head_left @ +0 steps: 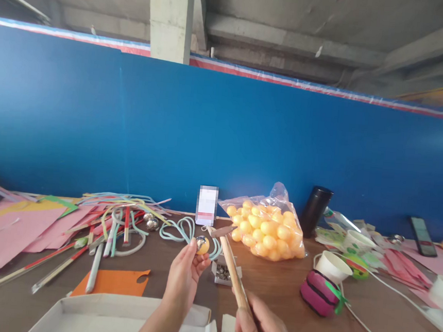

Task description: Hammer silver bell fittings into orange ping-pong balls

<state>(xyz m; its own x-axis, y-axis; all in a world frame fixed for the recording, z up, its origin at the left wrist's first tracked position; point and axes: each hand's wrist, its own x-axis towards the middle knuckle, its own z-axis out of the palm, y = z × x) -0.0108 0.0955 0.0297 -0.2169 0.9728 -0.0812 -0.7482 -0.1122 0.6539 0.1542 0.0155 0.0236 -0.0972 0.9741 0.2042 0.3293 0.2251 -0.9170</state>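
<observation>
My left hand (183, 279) is raised over the brown table and pinches a small yellow ball (202, 245) with a shiny metal piece on its face. My right hand (264, 329) grips the wooden handle of a small hammer (231, 267), whose head lies right beside the ball. Just under the hammer sits a little white box of metal tacks (223, 272). Behind them stands a clear plastic bag of yellow balls (265, 229).
Coloured sticks and tubes (117, 224), pink paper sheets (4, 232) and an orange card (112, 282) lie at the left. A white cardboard box (76, 313) is at the near edge. To the right are a black cup (315, 210), white cups (332, 266), a pink toy (321, 293), cables and a phone (422, 236). A blue wall closes the back.
</observation>
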